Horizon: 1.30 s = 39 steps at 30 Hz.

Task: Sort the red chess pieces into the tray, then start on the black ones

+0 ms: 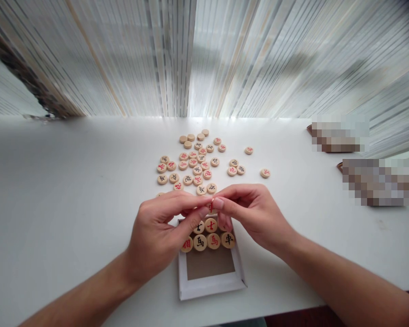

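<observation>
My left hand (167, 227) and my right hand (252, 213) meet over the far end of a white cardboard box (213, 286). Between their fingertips they pinch one round wooden piece with a red character (211, 207). Inside the box, rows of round pieces show red and black characters, among them a black-marked piece (200, 242) and a red-marked piece (213, 241). The near part of the box shows its brown bottom. My fingers hide part of the far rows.
Many loose round pieces (192, 162) lie scattered on the white table (71, 195) beyond my hands, a few off to the right. Two blurred brown-edged objects (341, 144) stand at the right. A striped curtain (211, 59) hangs behind.
</observation>
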Each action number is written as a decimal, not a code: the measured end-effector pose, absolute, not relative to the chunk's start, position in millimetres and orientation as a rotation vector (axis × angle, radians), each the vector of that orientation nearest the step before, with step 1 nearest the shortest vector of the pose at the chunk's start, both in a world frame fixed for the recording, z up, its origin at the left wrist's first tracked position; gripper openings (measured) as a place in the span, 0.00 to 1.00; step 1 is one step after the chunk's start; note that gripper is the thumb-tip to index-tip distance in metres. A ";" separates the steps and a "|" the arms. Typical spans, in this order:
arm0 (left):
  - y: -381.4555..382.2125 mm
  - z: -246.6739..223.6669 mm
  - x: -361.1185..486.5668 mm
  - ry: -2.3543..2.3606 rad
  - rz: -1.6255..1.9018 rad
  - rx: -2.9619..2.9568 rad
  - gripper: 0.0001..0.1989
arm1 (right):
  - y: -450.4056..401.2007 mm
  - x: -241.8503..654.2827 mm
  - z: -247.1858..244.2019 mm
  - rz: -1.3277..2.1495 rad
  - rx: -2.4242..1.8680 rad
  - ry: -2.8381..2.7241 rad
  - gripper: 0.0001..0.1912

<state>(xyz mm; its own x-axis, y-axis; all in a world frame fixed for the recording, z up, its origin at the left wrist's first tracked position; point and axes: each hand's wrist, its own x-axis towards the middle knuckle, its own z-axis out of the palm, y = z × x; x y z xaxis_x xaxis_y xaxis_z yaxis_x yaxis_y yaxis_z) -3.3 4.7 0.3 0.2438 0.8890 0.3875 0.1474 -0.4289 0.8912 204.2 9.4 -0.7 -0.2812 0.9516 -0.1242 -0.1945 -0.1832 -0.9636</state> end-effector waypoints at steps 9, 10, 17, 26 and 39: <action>1.6 -4.6 -5.3 0.989 1.172 1.650 0.17 | 9.9 206.5 -5.7 1.749 -0.920 -1.018 0.08; 0.9 -4.5 -5.2 0.994 1.166 1.634 0.16 | 9.9 206.2 -5.6 1.750 -0.905 -1.017 0.08; -0.4 -1.7 -4.7 1.021 1.162 1.586 0.14 | 10.8 204.5 -4.9 1.758 -0.818 -1.037 0.12; 1.2 -4.6 -5.5 0.973 1.225 1.670 0.16 | 8.7 201.6 -1.0 1.781 -0.791 -0.972 0.19; 4.0 -3.4 -3.9 0.844 1.277 2.009 0.19 | 6.2 200.2 0.0 1.708 -0.907 -1.077 0.12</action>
